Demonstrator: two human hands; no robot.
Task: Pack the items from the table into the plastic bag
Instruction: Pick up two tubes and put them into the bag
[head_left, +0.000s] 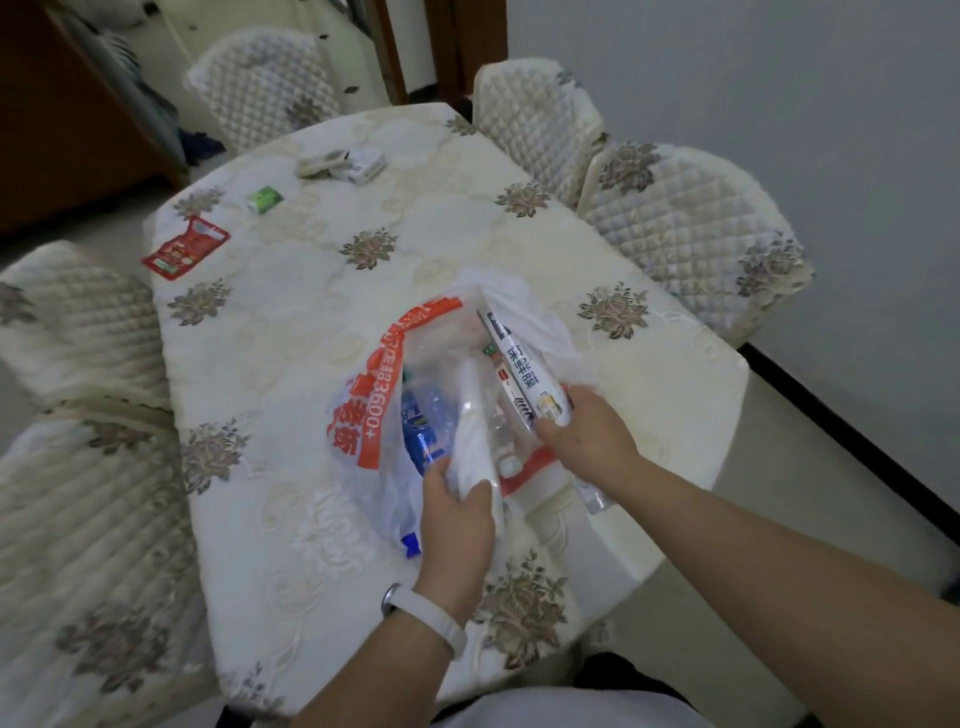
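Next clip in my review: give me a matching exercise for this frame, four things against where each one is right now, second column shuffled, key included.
Things
1. red packet
2. long box
3. blue bottle
4. bag edge

Places
A. inside the plastic bag
B. gripped by the left hand
C. flat on the table, near its left edge
D. held by the right hand at the bag's mouth

Pairs: 1-C, 2-D, 3-A, 4-B
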